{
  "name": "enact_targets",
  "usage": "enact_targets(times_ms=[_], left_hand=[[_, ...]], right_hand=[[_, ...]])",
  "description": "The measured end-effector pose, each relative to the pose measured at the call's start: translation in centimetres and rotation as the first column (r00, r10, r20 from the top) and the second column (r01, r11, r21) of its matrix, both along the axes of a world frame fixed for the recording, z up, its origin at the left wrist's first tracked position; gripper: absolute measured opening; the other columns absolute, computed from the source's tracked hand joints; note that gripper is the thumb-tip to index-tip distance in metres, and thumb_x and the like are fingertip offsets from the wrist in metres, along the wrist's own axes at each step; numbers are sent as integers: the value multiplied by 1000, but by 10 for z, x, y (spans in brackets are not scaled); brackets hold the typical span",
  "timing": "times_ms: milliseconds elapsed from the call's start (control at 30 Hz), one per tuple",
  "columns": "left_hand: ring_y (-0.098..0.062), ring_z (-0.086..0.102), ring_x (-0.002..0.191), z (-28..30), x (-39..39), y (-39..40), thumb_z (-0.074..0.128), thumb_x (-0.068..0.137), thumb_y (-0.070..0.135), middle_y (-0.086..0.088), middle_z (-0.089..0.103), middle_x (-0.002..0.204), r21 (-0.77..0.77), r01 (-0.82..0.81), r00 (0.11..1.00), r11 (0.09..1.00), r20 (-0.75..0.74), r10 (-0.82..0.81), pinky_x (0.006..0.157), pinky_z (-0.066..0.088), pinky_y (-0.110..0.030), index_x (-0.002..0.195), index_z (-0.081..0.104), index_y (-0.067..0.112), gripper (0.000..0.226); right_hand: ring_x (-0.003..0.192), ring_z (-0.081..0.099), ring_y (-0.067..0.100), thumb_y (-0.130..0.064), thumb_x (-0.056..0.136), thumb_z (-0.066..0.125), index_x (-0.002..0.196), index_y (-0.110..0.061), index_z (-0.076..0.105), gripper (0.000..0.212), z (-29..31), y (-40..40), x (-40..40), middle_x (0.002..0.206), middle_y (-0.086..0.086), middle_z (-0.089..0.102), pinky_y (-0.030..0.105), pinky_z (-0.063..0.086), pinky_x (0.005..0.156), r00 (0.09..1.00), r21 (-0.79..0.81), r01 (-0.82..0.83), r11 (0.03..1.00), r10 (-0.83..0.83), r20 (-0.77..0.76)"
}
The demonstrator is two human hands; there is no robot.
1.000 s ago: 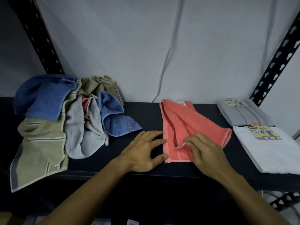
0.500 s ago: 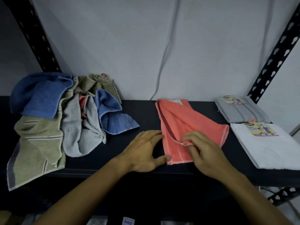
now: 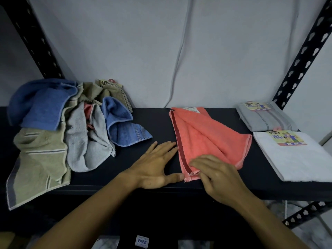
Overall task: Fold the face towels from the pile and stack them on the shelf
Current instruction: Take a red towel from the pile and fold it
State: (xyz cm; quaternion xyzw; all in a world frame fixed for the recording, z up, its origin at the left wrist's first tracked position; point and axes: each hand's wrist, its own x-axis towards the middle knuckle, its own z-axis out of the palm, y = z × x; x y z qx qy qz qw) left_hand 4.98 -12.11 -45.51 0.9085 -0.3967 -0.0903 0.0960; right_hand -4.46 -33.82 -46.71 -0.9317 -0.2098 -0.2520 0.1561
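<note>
Both hands (image 3: 186,172) touch coral towel (image 3: 206,139).

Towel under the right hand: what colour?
Coral-orange towel, darker red band along its left edge; head view.

A pale wall (image 3: 125,42) stands behind the shelf's far edge, with a thin grey cable (image 3: 181,56) running down it. Black perforated uprights rise at the left (image 3: 34,44) and right (image 3: 303,56) far corners. Below the near edge sits a white "ZEKE" label (image 3: 142,241).
</note>
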Motion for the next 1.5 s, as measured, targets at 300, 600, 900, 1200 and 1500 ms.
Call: enact_targets(times_ms=[300,600,900,1200,1500], left_hand=[[0,-12,148,1,0,-1,27,74,87,8,-4,165,1,-2,1000,1000,-7,2,123,-7,-37,159,0,23,109],[-1,-13,148,1,-1,-1,28,76,86,8,-5,165,-2,1,1000,1000,4,-1,123,-8,-38,159,0,22,108],[-1,5,148,19,-2,-4,38,103,46,17,15,161,-252,-230,960,940,-219,176,121,4,-27,157,16,34,59],[-13,-15,150,8,47,-52,15,105,48,-4,-10,165,96,-213,977,972,-3,215,123,-7,-41,157,-4,11,67],[-19,-17,150,18,90,-77,8,104,45,-7,-15,164,260,-289,957,921,112,268,122,-3,-53,156,-7,7,66]], right_hand=[[105,60,13,-15,86,48,108,-13,73,33,-5,0,-3,111,-3,68,33,58,60,1000,-59,-2,998,1,-23],[108,58,15,-22,86,51,112,-13,71,34,-3,7,-12,116,1,66,27,55,71,998,-129,36,991,-43,-53],[122,50,11,-34,98,42,121,-17,67,38,6,2,-17,128,-4,60,28,48,95,992,-112,11,994,-26,-126],[144,25,10,-37,105,14,144,-11,43,55,-17,22,-10,152,2,36,32,19,113,974,-205,125,971,-160,-162],[144,25,11,-38,105,14,143,-12,44,55,-18,25,-8,152,2,36,34,22,111,965,-232,147,961,-191,-180]])
